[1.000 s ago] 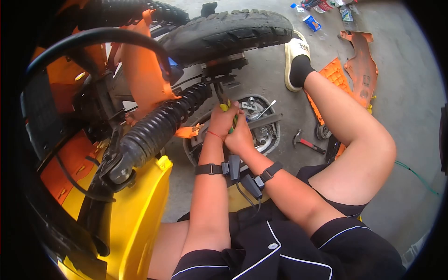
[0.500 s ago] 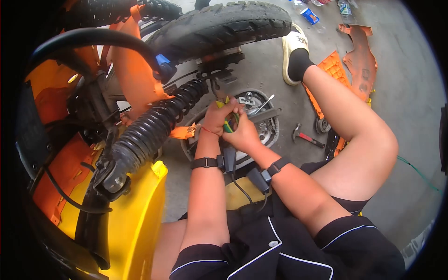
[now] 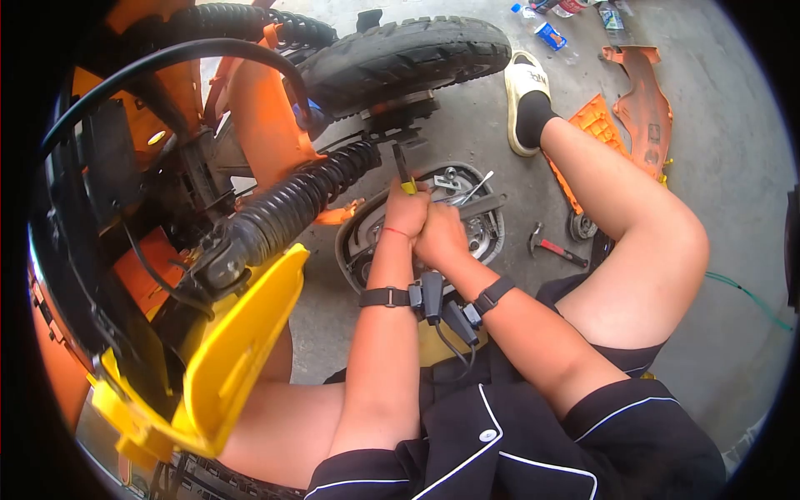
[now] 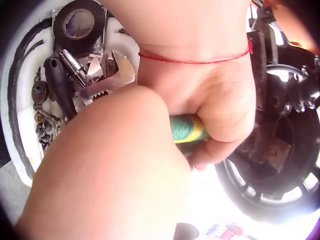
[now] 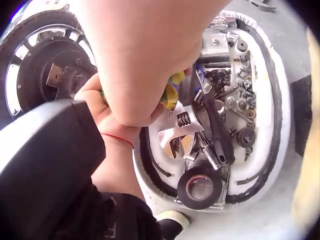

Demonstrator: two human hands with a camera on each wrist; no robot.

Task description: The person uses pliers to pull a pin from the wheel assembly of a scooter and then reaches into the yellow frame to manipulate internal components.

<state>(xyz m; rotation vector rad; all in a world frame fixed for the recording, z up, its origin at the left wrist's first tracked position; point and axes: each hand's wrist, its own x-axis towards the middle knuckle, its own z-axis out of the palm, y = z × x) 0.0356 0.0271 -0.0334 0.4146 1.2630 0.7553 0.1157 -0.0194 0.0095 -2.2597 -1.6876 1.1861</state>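
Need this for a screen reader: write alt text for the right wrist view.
The right hand and left hand grip a green-and-yellow tool handle above a white tray holding a wrench, a roll of black tape and small parts.

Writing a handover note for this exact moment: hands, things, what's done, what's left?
Left hand: grips the screwdriver handle. Right hand: clamped around the same handle, against the left.
Things: shaft points up at the fittings under the tyre; wrench and tape lie in the tray; hammer on the floor.
Done: orange panels lie off, on the floor.
Left: probably whatever the tip is working on; it is hidden here.
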